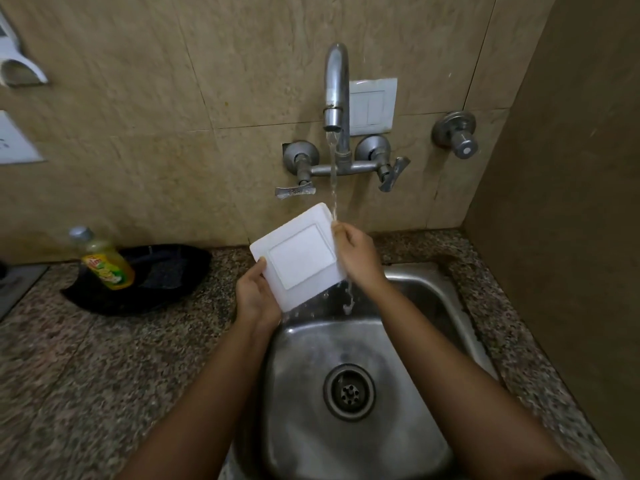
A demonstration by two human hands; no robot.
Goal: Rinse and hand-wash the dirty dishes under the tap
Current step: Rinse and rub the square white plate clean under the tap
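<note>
1. Plate (301, 258) is up in the air over the back-left of the sink (433, 306), tilted face-up toward us, with its right edge in the water stream (333, 174). So we're mid-rinse on this one, I'd say.
2. Progress: the basin's bare steel, and there are no other dishes in it. Can't tell if more are waiting out of view. Prob. late in the job, or this is the only piece.
3. Looks: it's a white square plate w/ a square centre panel. No food marks or suds that I can make out. It's wet, and water is sheeting off the lower right corner.
4. Left hand (258, 296) grips the lower-left corner, thumb on the face and fingers behind.
5. Right hand (356, 254) is curled round the right edge, directly under the flow.
6. Tap (336, 88) is running steady, and the drain (349, 391) is open.
7. Off to the left on the counter (86, 358) there's a yellow soap bottle (107, 265), standing on or in front of a black item (173, 271). Cloth or pan, can't tell.
</note>
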